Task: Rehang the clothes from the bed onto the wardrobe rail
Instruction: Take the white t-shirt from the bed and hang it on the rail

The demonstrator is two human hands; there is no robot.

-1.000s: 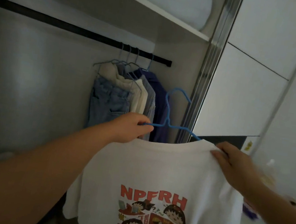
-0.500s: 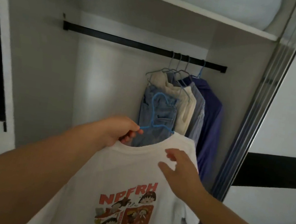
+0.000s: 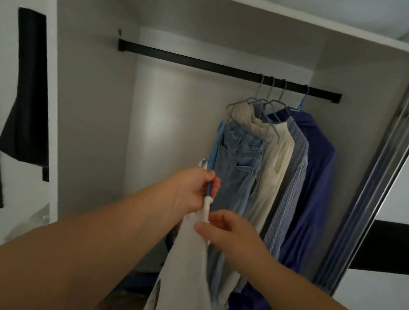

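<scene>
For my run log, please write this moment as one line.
left hand: grips blue hanger | right hand: pinches white T-shirt | rail: T-shirt not yet hung

Dim white wardrobe point(image 3: 89, 83), perhaps unlit.

no readable text, print on white T-shirt point(image 3: 184, 272) edge-on, illegible

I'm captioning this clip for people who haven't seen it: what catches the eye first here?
Both hands at centre: the left hand grips a blue hanger carrying a white T-shirt, seen edge-on, while the right hand pinches the shirt's shoulder. Behind, four garments hang bunched at the right end of the black wardrobe rail, whose left stretch is bare.
</scene>
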